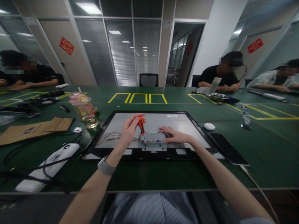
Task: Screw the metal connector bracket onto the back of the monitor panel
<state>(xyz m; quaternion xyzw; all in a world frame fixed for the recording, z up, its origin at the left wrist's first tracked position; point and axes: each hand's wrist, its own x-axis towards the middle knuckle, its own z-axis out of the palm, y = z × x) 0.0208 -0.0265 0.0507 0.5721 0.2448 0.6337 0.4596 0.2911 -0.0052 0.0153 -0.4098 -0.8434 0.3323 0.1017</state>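
A flat display panel (pixel 187 124) with a black frame lies back side up on the green table. At its near middle sits a metal connector box (pixel 153 137) with video ports along its front edge. My left hand (pixel 131 126) is closed round the orange and black handle of a screwdriver (pixel 141 124), whose shaft points down at the box's left part. Whether the tip touches a screw is too small to tell. My right hand (pixel 174 136) lies with fingers spread over the right side of the box. Thin wires (pixel 109 137) run left from the box.
Left of the panel stand a pink-lidded bottle (pixel 85 110), a brown paper bag (pixel 37 129) and a white power strip (pixel 50 166) with black cables. A phone (pixel 229 147) on a charging cable and a white case (pixel 209 126) lie to the right. Several people sit across the table.
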